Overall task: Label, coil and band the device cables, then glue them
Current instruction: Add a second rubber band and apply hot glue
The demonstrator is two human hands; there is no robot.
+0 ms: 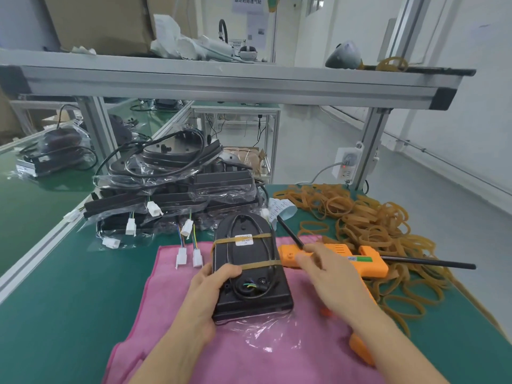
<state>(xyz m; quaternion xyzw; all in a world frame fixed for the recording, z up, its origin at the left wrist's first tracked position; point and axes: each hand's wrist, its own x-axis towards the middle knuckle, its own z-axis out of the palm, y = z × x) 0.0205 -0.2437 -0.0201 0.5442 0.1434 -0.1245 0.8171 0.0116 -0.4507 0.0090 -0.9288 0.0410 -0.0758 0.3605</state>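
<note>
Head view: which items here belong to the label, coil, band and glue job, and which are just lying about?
In use: black device, its rubber bands, glue gun, left hand, right hand.
Lying about: cardboard box, power strip.

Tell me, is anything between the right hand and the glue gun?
Nothing visible is. The right hand is already over the glue gun, its fingers at the gun's front end. The left hand holds the banded device on the pink cloth, just left of the gun.
</note>
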